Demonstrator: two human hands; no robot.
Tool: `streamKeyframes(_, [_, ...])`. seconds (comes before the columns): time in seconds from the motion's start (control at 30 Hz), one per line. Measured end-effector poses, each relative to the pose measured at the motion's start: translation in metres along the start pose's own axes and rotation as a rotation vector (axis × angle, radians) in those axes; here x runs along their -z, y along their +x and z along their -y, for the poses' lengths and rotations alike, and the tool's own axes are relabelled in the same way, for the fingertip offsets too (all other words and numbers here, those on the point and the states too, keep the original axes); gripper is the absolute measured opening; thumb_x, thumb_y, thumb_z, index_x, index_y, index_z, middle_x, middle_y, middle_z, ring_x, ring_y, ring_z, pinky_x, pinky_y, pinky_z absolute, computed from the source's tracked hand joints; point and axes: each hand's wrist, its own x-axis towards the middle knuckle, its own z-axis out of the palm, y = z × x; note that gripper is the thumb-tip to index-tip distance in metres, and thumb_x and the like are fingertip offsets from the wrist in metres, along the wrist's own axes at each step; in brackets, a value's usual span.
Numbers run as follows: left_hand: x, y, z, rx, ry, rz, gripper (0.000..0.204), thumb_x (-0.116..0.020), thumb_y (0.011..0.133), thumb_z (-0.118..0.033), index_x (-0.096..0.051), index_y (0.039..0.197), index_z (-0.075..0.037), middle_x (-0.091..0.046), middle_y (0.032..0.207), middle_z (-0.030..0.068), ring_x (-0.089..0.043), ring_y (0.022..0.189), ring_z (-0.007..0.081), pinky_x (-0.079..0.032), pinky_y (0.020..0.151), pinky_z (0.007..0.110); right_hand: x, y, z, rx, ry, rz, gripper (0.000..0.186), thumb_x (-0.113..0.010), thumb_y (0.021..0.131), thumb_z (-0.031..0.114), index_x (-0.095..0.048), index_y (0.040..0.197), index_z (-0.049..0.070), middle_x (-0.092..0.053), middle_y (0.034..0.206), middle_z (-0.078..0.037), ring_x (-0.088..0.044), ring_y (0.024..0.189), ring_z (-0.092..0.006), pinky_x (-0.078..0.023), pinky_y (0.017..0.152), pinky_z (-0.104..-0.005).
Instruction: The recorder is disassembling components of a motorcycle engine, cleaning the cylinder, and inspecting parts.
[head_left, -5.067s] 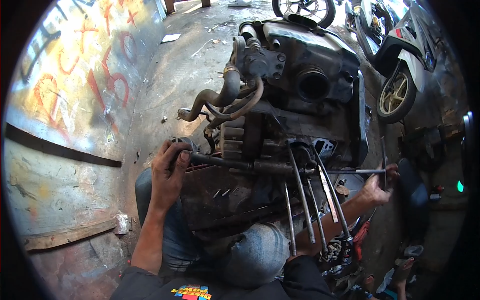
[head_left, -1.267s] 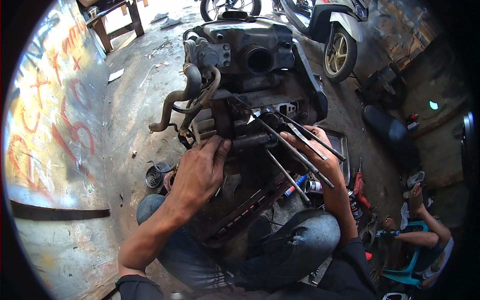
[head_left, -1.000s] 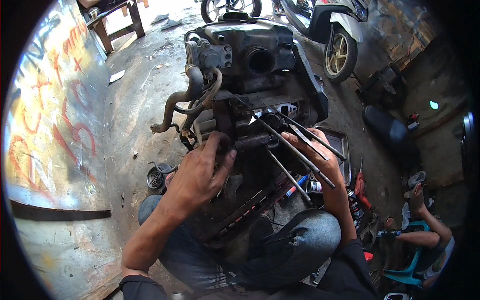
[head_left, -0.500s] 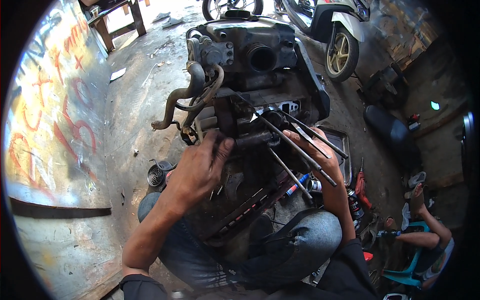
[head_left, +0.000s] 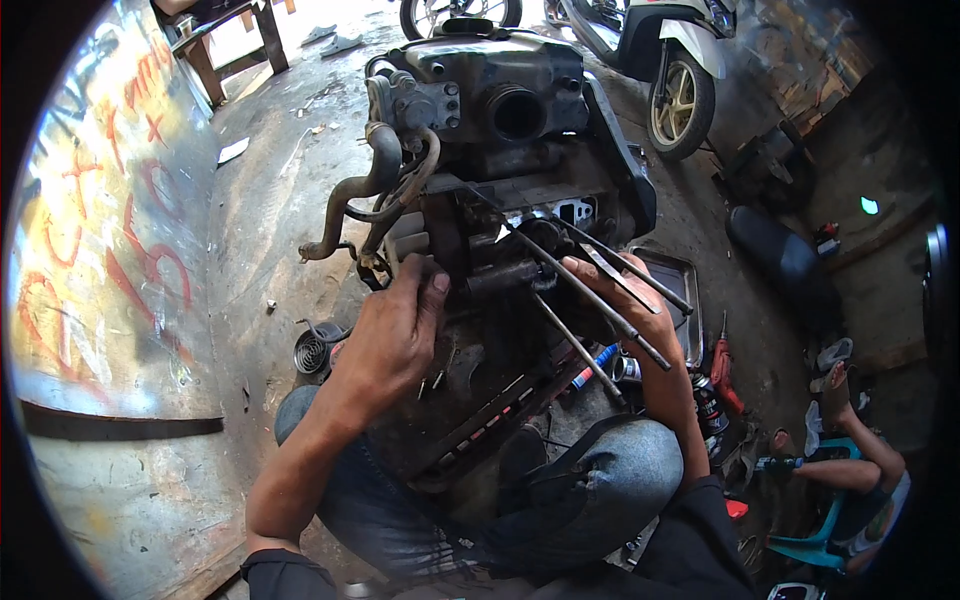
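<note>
A greasy motorcycle engine point(head_left: 490, 90) with curved hoses point(head_left: 355, 190) lies before me. My left hand point(head_left: 400, 330) has its fingers curled at the left end of a dark horizontal cylinder point(head_left: 500, 278); what they grip there is hidden. My right hand point(head_left: 640, 310) is curled at the cylinder's right side, behind long metal studs point(head_left: 630, 330) and a flat metal strip point(head_left: 605, 265); its fingertips and whatever they hold are partly hidden. Below are dark metal parts and small loose pieces point(head_left: 440, 380) between my bent legs.
A graffiti-covered wall point(head_left: 110, 250) is left; parked scooters point(head_left: 680, 100) are ahead. Right are a metal tray point(head_left: 680, 275), red drill point(head_left: 725, 380), spray can point(head_left: 708, 405), black seat point(head_left: 775, 265) and another person's bare legs point(head_left: 840, 465) by a teal chair point(head_left: 805, 540).
Since five seconds ago both hands have moved inward to the cylinder, and the long bars they held are no longer visible. In the last second my left fingers have shifted slightly.
</note>
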Motion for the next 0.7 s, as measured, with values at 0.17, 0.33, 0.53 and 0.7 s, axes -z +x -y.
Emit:
streamKeyframes(0.17, [0.014,0.000,-0.012,0.032,-0.072,-0.020,0.030,-0.053,0.104,-0.026,-0.053,0.111,0.003,-0.070,0.089,0.0251,-0.066,0.084,0.0480,-0.049,0.075,0.051,0.009,0.002,-0.010,-0.138,0.110,0.018,0.038,-0.080,0.087,0.035,-0.070,0.096,-0.001,-0.065,0.077,0.003,-0.056,0.066,-0.0031,-0.044,0.059,-0.0200])
streamKeyframes(0.33, [0.015,0.000,-0.003,-0.139,-0.008,-0.117,0.024,-0.062,0.100,-0.017,-0.055,0.113,0.001,-0.073,0.089,0.0134,-0.065,0.055,0.0153,-0.048,0.048,0.029,0.027,-0.007,-0.037,-0.121,0.427,0.082,0.027,-0.070,0.096,0.017,-0.068,0.113,-0.004,-0.071,0.094,-0.004,-0.066,0.080,-0.0076,-0.052,0.068,-0.0218])
streamKeyframes(0.53, [0.026,-0.008,-0.015,0.143,-0.405,0.000,0.015,-0.059,0.101,-0.012,-0.055,0.108,0.000,-0.069,0.088,0.0116,-0.056,0.046,0.0098,-0.042,0.038,0.023,0.071,-0.056,-0.053,-0.203,0.456,-0.204,0.032,-0.060,0.100,0.018,-0.065,0.124,-0.003,-0.066,0.089,-0.002,-0.062,0.078,-0.0083,-0.052,0.071,-0.0230])
streamKeyframes(0.7, [0.027,-0.030,-0.039,0.097,-0.495,-0.015,0.017,-0.059,0.101,-0.012,-0.062,0.110,0.002,-0.070,0.083,0.0116,-0.058,0.050,0.0080,-0.043,0.041,0.021,0.145,-0.135,-0.146,-0.262,0.507,-0.633,0.028,-0.060,0.099,0.017,-0.067,0.121,0.001,-0.065,0.087,-0.002,-0.062,0.074,-0.0086,-0.052,0.068,-0.0221])
